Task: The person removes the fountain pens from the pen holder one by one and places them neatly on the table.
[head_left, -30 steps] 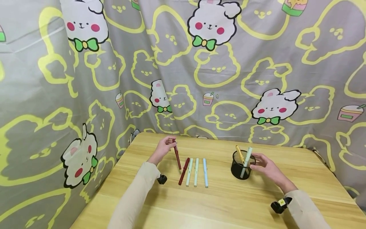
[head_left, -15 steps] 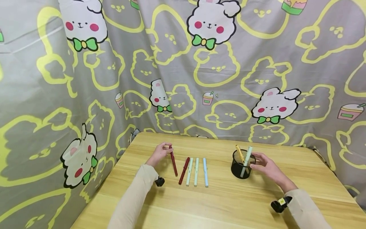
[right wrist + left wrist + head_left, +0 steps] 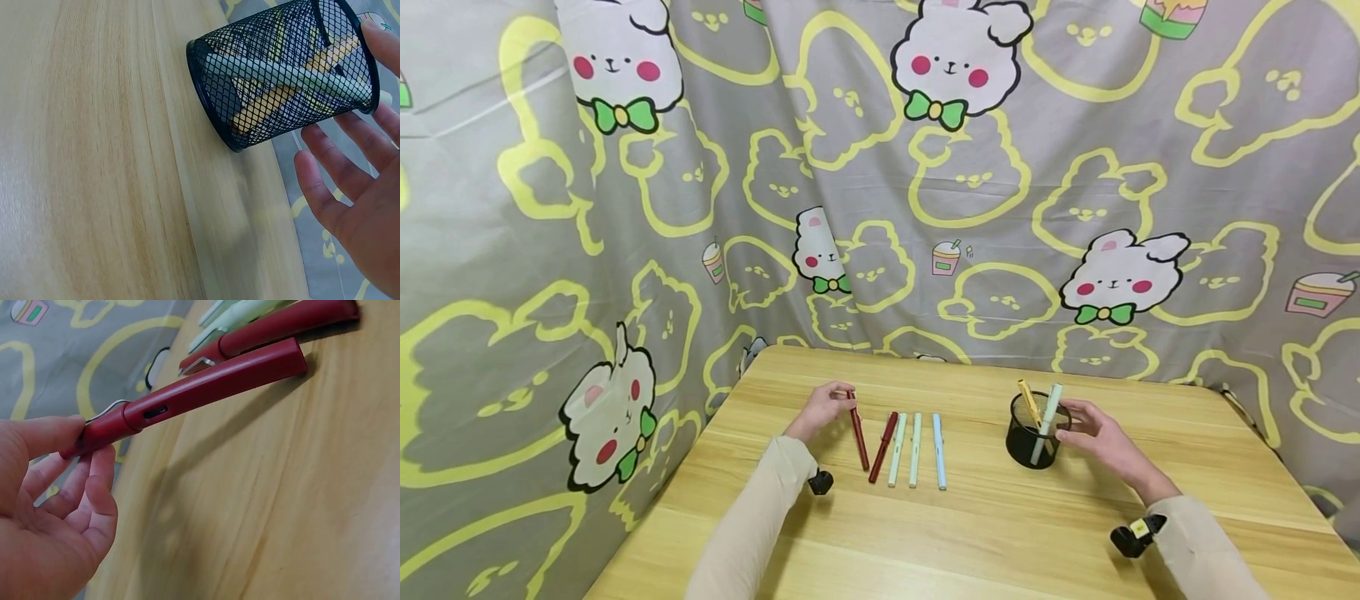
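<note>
My left hand (image 3: 823,410) pinches the clip end of a dark red pen (image 3: 206,387) between thumb and fingers. The pen slants down, its far end at or just above the table; contact is unclear. To its right lies a row: another dark red pen (image 3: 883,447), two pale green pens (image 3: 915,450) and a light blue pen (image 3: 939,452). My right hand (image 3: 1097,433) holds the rim of a black mesh pen holder (image 3: 281,75), thumb on one side and fingers on the other. Inside lean a yellow pen (image 3: 1028,400) and a pale green pen (image 3: 1052,404).
The wooden table (image 3: 970,533) carries the pens and the holder, with bare wood between the row and the holder. A grey patterned curtain (image 3: 865,183) hangs behind the table and along its left side.
My left hand has come down toward me and slightly left with the dark red pen, lowering it beside the row. My right hand and the pen holder have stayed in place.
</note>
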### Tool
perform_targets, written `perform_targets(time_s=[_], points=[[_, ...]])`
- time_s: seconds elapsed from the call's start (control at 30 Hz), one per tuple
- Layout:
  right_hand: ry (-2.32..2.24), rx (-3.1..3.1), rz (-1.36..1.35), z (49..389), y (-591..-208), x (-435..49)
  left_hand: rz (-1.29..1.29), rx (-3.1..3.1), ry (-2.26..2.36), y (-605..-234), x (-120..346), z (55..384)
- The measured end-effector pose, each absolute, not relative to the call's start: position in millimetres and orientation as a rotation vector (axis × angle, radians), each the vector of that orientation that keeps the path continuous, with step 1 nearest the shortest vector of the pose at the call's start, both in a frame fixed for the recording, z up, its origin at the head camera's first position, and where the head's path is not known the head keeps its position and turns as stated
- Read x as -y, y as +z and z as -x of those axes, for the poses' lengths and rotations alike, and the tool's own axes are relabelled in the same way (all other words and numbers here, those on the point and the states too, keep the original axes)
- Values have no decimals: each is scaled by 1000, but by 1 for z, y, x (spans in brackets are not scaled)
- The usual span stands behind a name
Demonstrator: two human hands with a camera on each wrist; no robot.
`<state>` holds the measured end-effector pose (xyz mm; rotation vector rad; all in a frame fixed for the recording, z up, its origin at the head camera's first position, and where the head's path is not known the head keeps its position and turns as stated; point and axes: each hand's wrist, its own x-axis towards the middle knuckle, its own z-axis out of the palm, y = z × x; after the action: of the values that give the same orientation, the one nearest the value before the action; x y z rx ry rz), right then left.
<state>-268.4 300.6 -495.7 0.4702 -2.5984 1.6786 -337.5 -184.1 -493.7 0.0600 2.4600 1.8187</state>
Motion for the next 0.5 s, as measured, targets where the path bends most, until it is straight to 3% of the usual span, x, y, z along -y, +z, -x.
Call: perform_targets(time_s=[0.5], points=[[1678,2603,-469,269,-495,-302,-86,-2381,1760,-507,175,332]])
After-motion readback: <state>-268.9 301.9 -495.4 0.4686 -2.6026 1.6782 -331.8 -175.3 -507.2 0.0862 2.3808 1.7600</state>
